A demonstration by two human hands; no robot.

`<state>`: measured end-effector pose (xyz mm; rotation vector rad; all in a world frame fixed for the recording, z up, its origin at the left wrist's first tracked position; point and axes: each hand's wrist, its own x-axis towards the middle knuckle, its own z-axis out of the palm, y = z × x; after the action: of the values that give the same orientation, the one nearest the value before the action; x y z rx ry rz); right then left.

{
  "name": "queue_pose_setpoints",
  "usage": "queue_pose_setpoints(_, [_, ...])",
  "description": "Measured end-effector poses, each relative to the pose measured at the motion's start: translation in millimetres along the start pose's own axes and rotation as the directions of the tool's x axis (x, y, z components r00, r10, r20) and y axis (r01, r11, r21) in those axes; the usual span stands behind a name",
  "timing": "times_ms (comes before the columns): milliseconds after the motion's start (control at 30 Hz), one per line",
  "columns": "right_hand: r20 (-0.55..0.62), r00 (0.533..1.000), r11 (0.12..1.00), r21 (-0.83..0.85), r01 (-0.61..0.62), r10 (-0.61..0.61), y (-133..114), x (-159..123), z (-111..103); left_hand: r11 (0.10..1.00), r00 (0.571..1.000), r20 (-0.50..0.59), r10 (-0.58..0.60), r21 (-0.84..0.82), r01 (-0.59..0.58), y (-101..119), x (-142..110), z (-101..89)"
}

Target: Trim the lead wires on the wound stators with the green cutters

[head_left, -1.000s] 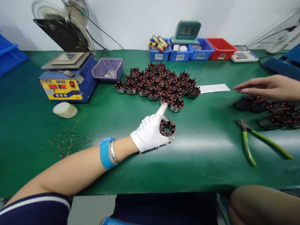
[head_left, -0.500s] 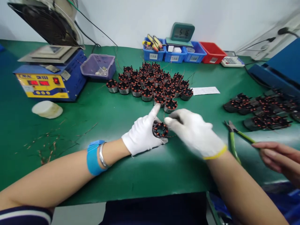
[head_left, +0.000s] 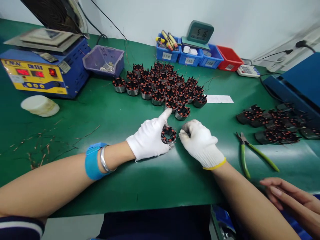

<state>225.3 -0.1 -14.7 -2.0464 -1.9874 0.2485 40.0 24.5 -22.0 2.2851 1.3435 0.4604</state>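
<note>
On the green counter (head_left: 120,120), wire scraps (head_left: 41,151) lie left of the left hand (head_left: 150,138), whose gloved grip is closed around a wound stator (head_left: 172,130), its open ring facing up. The left thumb points toward a cluster of stators (head_left: 160,86) behind it. Just right of the held stator, the gloved right hand (head_left: 183,133) has its thumb and fingertips pressed together, perhaps on a fine wire. Farther right lie green-handled cutters (head_left: 242,137), jaws slightly apart, with more stators (head_left: 275,120) behind and another person's hand (head_left: 287,196) in front.
</note>
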Motion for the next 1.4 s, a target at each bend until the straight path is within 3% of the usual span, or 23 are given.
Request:
queue_pose_setpoints(133, [0.124, 0.989, 0.997, 0.012, -0.078, 0.076, -5.6, 5.1, 2.8, 0.978, 0.973, -0.128, 0.19, 0.112, -0.176, -2.2, -2.1, 5.9])
queue_pose_setpoints(267, [0.17, 0.977, 0.991, 0.013, -0.135, 0.131, -9.0, 6.7, -4.7, 0.853, 0.816, -0.248, 0.523, 0.156, -0.499, -3.5, -7.1, 4.6])
queue_pose_setpoints(333, [0.185, 0.974, 0.991, 0.017, -0.134, 0.129, -8.9, 6.9, -6.5, 0.807, 0.778, -0.224, 0.587, 0.097, -0.582, -2.7, -10.5, -3.0])
queue_pose_setpoints(367, [0.19, 0.974, 0.991, 0.018, -0.133, 0.127, -8.8, 7.0, -6.7, 0.803, 0.781, -0.207, 0.589, 0.042, -0.595, -1.8, -12.0, -7.1])
queue_pose_setpoints(467, [0.201, 0.972, 0.992, 0.023, -0.127, 0.12, -8.7, 7.1, -6.0, 0.865, 0.858, -0.266, 0.44, -0.133, -0.485, 2.5, -12.6, -13.8])
queue_pose_setpoints(567, [0.204, 0.973, 0.992, 0.048, -0.12, 0.108, -8.5, 7.6, -5.3, 0.959, 0.931, -0.364, 0.026, -0.254, -0.126, 7.3, -6.1, -8.6])
queue_pose_setpoints(600, [0.201, 0.974, 0.991, 0.057, -0.12, 0.107, -8.1, 8.1, -5.4, 0.96, 0.943, -0.321, -0.092, -0.279, -0.002, 8.5, -3.1, -6.0])
queue_pose_setpoints(667, [0.205, 0.971, 0.988, 0.06, -0.141, 0.126, -6.5, 9.8, -6.1, 0.945, 0.962, -0.164, -0.219, -0.281, 0.167, 9.6, 2.5, -2.9])
queue_pose_setpoints(733, [0.19, 0.963, 0.98, 0.032, -0.199, 0.189, -4.2, 12.3, -7.1, 0.943, 0.969, -0.056, -0.241, -0.25, 0.22, 8.8, 6.1, -3.2])
queue_pose_setpoints(833, [0.13, 0.96, 0.957, 0.123, -0.262, 0.246, -1.6, 15.3, -6.2, 0.944, 0.972, -0.045, -0.231, -0.251, 0.212, 5.2, 7.6, -6.1])
queue_pose_setpoints(900, [0.198, 0.964, 0.891, 0.382, -0.245, 0.18, -1.8, 15.8, -3.1, 0.935, 0.977, -0.029, -0.21, -0.299, 0.192, 2.5, 7.0, -7.0])
queue_pose_setpoints(1000, [0.281, 0.959, 0.69, 0.699, -0.186, -0.026, -3.9, 14.4, 1.4, 0.913, 0.986, 0.017, -0.164, -0.376, 0.158, 0.4, 5.7, -7.4])
queue_pose_setpoints(1067, [0.305, 0.947, 0.626, 0.76, -0.177, -0.102, -3.8, 13.0, 0.8, 0.907, 0.99, 0.053, -0.132, -0.398, 0.142, 0.7, 5.0, -8.3])
queue_pose_setpoints(1167, [0.403, 0.909, 0.559, 0.78, -0.282, -0.104, 3.0, 11.7, -6.6, 0.91, 0.99, 0.091, -0.103, -0.394, 0.131, 2.3, 4.7, -10.3])
queue_pose_setpoints(1233, [0.426, 0.904, 0.576, 0.75, -0.325, -0.046, 10.6, 11.5, -12.5, 0.909, 0.991, 0.104, -0.089, -0.399, 0.124, 2.9, 4.9, -11.5])
queue_pose_setpoints(1333, [0.378, 0.924, 0.728, 0.615, -0.302, 0.064, 16.9, 11.4, -16.7, 0.907, 0.99, 0.127, -0.065, -0.407, 0.112, 2.2, 5.8, -12.5])
queue_pose_setpoints(1400, [0.334, 0.941, 0.783, 0.57, -0.248, 0.054, 13.1, 11.2, -15.1, 0.918, 0.99, 0.126, -0.058, -0.383, 0.103, 1.1, 6.6, -12.7])
